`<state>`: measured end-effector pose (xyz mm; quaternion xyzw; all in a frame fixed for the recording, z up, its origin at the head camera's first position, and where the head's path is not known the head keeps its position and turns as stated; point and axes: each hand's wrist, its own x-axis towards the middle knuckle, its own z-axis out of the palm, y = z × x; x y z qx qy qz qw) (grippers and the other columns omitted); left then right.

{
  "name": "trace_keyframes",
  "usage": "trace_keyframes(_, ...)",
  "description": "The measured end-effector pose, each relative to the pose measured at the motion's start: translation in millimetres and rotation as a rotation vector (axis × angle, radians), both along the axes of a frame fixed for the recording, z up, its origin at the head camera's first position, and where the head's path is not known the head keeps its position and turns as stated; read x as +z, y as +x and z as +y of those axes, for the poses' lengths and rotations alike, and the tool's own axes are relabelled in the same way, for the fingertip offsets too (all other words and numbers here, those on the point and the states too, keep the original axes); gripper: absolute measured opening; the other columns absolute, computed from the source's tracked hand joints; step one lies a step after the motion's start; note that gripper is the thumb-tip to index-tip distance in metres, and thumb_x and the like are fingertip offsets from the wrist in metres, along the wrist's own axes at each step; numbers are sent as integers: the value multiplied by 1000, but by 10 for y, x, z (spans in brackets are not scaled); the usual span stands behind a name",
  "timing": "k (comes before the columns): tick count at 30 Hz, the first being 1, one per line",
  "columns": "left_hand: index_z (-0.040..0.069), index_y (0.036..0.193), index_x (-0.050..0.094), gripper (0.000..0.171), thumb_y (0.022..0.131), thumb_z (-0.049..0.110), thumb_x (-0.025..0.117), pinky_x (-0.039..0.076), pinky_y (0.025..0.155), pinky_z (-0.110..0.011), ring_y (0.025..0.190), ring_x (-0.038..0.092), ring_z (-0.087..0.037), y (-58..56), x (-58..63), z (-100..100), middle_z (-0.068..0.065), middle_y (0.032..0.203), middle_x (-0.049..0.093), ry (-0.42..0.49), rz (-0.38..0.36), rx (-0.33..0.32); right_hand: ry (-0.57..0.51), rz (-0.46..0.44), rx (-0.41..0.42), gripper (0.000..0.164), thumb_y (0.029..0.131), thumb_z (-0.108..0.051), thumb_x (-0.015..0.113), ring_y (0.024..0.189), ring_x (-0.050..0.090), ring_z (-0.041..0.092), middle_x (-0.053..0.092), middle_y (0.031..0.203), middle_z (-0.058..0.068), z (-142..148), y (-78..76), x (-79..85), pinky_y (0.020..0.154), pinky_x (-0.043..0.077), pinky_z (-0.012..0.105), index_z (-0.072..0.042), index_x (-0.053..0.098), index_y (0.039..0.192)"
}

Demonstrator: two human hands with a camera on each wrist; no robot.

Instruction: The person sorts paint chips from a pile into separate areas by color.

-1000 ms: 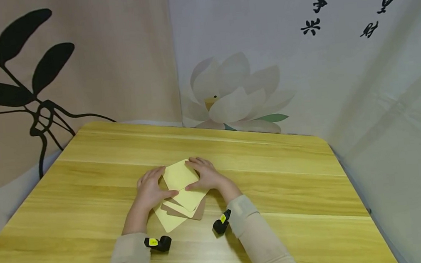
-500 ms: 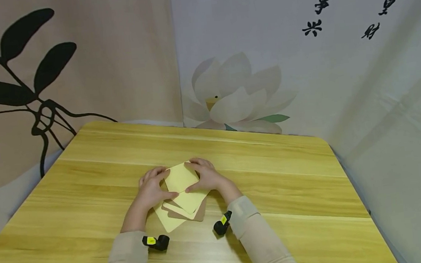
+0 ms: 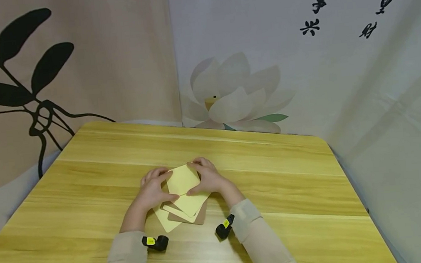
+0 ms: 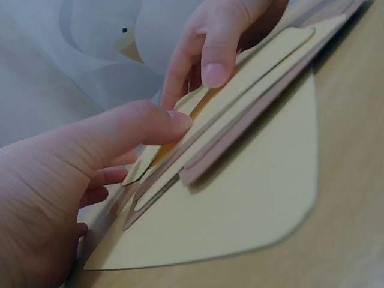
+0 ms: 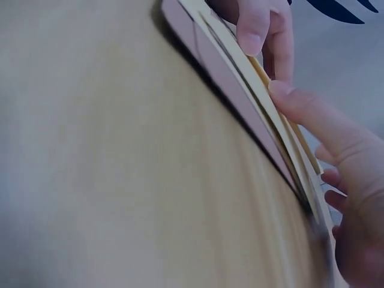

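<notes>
A pale yellow square card [image 3: 182,180] with rounded corners lies on top of a loose, fanned pile, between my two hands. My left hand [image 3: 153,193] holds its left side, thumb at the near edge and fingers toward the far corner. My right hand [image 3: 209,179] grips the right side the same way, the two thumb tips close together. Below it spread another yellow card [image 3: 192,203], a brown card [image 3: 200,216] and a lower yellow card [image 3: 165,221]. In the left wrist view, my left thumb [image 4: 171,123] presses the top card's edge. The fingertips beyond are partly hidden.
The pile rests on a wood-grain table [image 3: 294,182] with rounded far corners. Printed curtains [image 3: 246,28] hang behind the table's far edge. A black wrist camera [image 3: 156,242] sits by the left sleeve, another black camera [image 3: 224,227] by the right.
Both hands have drawn the top card slightly nearer and to the right. The brown card's near corner has shifted a little the same way. The grip looks the same.
</notes>
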<state>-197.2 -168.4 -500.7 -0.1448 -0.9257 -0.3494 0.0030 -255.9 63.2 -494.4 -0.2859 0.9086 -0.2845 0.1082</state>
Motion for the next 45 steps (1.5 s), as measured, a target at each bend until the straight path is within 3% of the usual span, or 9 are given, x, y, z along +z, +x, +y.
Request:
trace_keyframes(14, -5, 138, 46, 92, 65, 34, 86, 9, 104, -58, 133, 22, -38, -38, 44, 258, -18, 143, 35, 7, 63, -85, -10, 59, -61, 107, 62, -53, 85, 134, 23, 28, 27, 147, 8, 283, 176, 65, 105, 27, 48, -14, 36, 149)
trace_keyframes(29, -3, 139, 46, 93, 64, 34, 86, 13, 106, -56, 135, 23, -33, -157, 170, 817, -12, 143, 36, -31, 73, -206, -17, 96, -184, 109, 63, -54, 84, 134, 22, 30, 28, 145, 10, 873, 371, 131, 104, 25, 55, -12, 34, 149)
trace_keyframes(37, 0, 140, 46, 93, 64, 36, 85, 16, 106, -53, 134, 24, -30, -215, 216, 1086, -10, 142, 37, -44, 66, -228, -19, 125, -210, 108, 62, -52, 86, 131, 24, 32, 30, 143, 11, 1123, 396, 199, 102, 26, 57, -9, 37, 148)
trace_keyframes(45, 2, 142, 44, 92, 67, 39, 83, 13, 107, -50, 135, 21, -28, -333, 216, 1344, -8, 144, 35, -68, 42, -273, -35, 94, -229, 109, 63, -52, 85, 131, 22, 34, 28, 143, 14, 1374, 381, 213, 100, 26, 60, -6, 35, 148)
